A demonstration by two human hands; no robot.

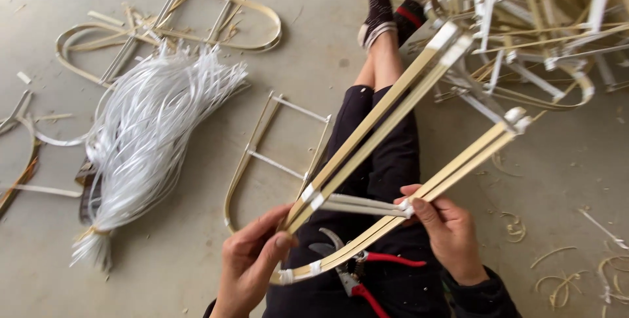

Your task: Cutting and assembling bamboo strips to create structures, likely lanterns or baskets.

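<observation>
Two hands, left hand [249, 265], right hand [449, 233], holding bent bamboo frame [393, 111]

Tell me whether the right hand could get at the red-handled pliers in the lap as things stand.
Probably yes. The red-handled pliers lie in the lap just below the right hand, nothing covering their handles. But that hand grips the bent bamboo frame, so it must let go first.

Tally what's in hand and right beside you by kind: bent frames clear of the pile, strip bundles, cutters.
Bent bamboo frames: 3, one held, one on floor beside legs, one beyond bundle
White strip bundles: 1
Red-handled cutters: 1
Total: 5
</observation>
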